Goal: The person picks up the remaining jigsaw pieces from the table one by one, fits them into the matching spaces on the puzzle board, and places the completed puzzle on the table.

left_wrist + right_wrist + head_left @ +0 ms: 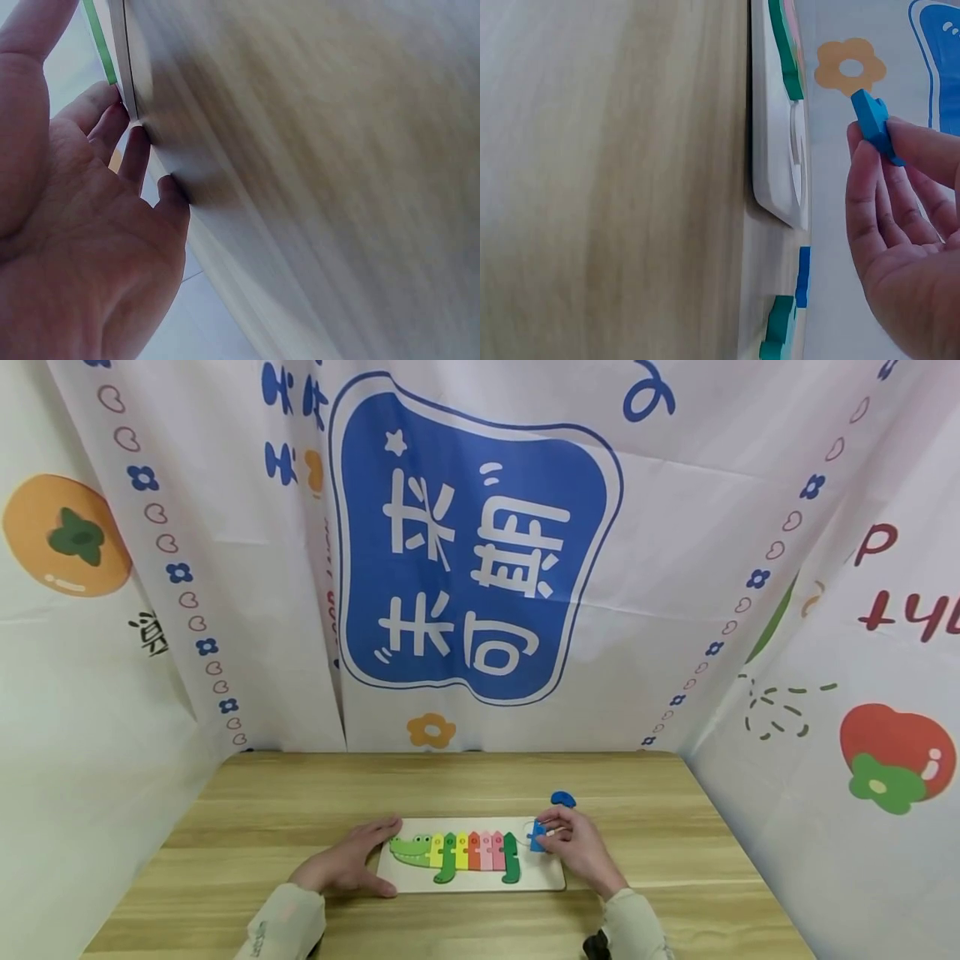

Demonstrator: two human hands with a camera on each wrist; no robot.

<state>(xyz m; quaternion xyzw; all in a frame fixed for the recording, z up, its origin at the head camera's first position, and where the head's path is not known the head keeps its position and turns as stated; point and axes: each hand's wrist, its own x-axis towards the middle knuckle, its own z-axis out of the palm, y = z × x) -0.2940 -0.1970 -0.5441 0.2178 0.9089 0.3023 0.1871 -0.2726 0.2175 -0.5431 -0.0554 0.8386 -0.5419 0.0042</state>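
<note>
A crocodile puzzle board (420,883), pale and rectangular, lies flat on the table. Its green head, yellow, orange, pink and green body pieces are fitted in a row. My left hand (348,862) rests at the board's left end, thumb by the near corner and fingers by the far one; the left wrist view shows fairly straight fingers at the edge. Between thumb and fingertips, my right hand (581,846) pinches a blue puzzle piece (872,120) above the board's right end. Beside that hand, an outlined recess (527,832) shows on the board.
A dark blue piece (562,798) lies on the table beyond my right hand. Past the board's corner in the right wrist view is a teal-green piece (780,326). White printed curtains (480,727) stand behind and on both sides of the wooden table (300,785).
</note>
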